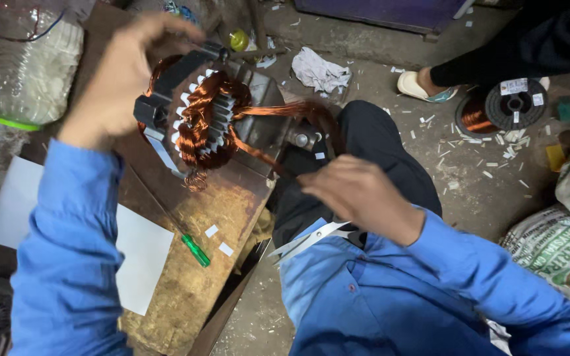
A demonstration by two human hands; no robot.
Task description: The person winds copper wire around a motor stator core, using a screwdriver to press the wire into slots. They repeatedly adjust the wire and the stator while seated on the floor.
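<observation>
Your left hand [117, 76] grips the stator [192, 112] above the worktop [199, 264]; your right hand [357, 194] pinches a copper wire bundle [278, 112] (taut), which may snag on slot edges

Long blue sleeves on both arms, plain cloth, creased, cuffs ending at the wrists. Left hand [123, 69] bare, at 11 o'clock; right hand [357, 194] bare, near centre. Blue shirt front at 6 o'clock, same colour as the sleeves, one small dark button on it. Dark trousers over the knee at 1 o'clock of the right hand.
</observation>
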